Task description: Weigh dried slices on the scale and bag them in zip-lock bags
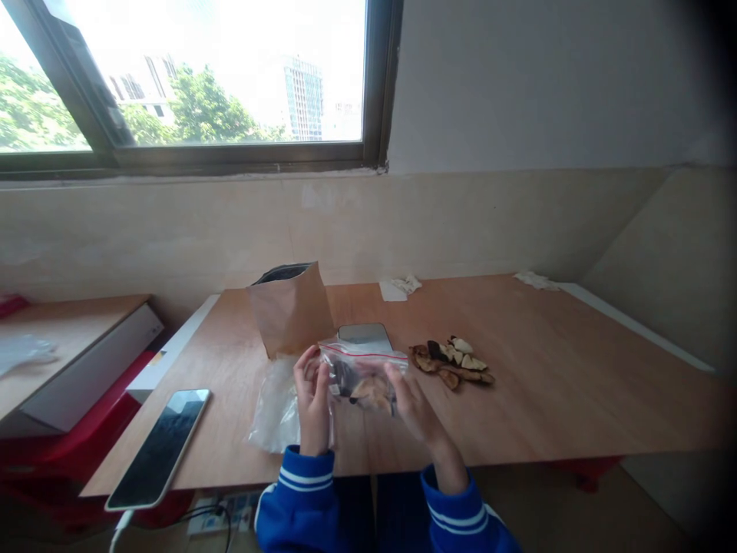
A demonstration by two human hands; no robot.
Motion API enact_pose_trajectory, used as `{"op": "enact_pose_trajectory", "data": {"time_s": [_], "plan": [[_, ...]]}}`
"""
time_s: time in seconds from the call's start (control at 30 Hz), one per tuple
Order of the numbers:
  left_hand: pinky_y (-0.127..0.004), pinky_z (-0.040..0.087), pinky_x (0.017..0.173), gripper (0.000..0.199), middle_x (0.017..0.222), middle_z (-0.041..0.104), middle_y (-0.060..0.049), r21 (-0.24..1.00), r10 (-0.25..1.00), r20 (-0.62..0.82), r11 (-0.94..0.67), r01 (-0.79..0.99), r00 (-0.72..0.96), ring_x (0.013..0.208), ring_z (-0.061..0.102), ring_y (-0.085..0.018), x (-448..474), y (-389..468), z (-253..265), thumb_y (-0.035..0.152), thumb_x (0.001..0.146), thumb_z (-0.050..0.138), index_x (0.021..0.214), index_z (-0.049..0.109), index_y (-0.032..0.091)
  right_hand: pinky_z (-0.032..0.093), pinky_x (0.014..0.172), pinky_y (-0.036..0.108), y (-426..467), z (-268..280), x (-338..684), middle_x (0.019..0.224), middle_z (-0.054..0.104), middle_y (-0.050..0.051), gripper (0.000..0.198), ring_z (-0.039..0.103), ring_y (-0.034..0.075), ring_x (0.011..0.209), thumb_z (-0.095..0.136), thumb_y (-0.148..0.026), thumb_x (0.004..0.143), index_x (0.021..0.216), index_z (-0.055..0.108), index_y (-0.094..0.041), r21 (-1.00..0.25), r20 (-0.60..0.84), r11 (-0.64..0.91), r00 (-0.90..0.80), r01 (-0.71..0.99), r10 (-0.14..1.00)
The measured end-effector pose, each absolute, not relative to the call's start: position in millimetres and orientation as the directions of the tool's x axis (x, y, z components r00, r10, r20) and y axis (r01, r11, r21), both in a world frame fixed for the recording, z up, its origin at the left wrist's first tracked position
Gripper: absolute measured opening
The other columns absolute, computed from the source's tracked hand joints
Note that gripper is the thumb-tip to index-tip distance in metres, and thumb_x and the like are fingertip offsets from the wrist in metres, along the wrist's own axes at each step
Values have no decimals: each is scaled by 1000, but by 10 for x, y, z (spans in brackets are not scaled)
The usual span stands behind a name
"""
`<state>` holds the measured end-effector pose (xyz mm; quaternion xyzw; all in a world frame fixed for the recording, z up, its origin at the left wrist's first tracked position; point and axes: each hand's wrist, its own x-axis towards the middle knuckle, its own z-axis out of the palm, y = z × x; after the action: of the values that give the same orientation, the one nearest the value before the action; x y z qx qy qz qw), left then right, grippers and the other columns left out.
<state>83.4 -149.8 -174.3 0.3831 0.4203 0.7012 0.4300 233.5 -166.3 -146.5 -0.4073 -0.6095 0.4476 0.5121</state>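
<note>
A dark-screened phone point(162, 445) with a white cable point(122, 525) plugged in lies at the table's point(581, 369) near left corner. Crumpled white tissue point(408, 284) sits midway along the far edge, and another crumpled white piece point(537, 281) lies near the far right corner. Past the left edge stand a second table point(92, 321) and a red stool point(86, 442), while a window point(242, 77) rises beyond the far edge.

A clear red-striped bag point(361, 370) holds brown slices point(374, 393).
</note>
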Motion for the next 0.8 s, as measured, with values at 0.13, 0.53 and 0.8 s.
{"op": "enact_pose_trajectory", "data": {"time_s": [0.13, 0.53, 0.8], "plan": [[-22, 47, 63, 41, 78, 65, -1, 884, 965, 24, -143, -446, -261, 67, 60, -12, 819, -1482, -1717, 45, 75, 67, 104, 62, 16, 45, 97, 40, -1625, -1526, 2403, 106, 71, 9, 49, 63, 24, 105, 36, -54, 92, 103, 70, -20, -944, 302, 309, -78, 115, 950], [-19, 42, 56, 26, 71, 64, 1, 931, 933, 99, -210, -298, -346, 62, 54, -10, 821, -1513, -1784, 41, 76, 67, 82, 69, 15, 53, 74, 35, -1486, -1798, 2565, 87, 74, 9, 44, 69, 23, 75, 53, -59, 82, 91, 68, -18, -966, 257, 252, 205, 50, 944], [-25, 47, 73, 31, 84, 71, -3, 976, 966, 177, -197, -95, -187, 80, 62, -17, 762, -1494, -1927, 45, 78, 62, 88, 72, 17, 52, 81, 38, -1463, -2101, 2798, 86, 74, 9, 38, 69, 26, 85, 61, -55, 77, 85, 68, -18, -973, 228, 213, 270, 87, 935]]}}
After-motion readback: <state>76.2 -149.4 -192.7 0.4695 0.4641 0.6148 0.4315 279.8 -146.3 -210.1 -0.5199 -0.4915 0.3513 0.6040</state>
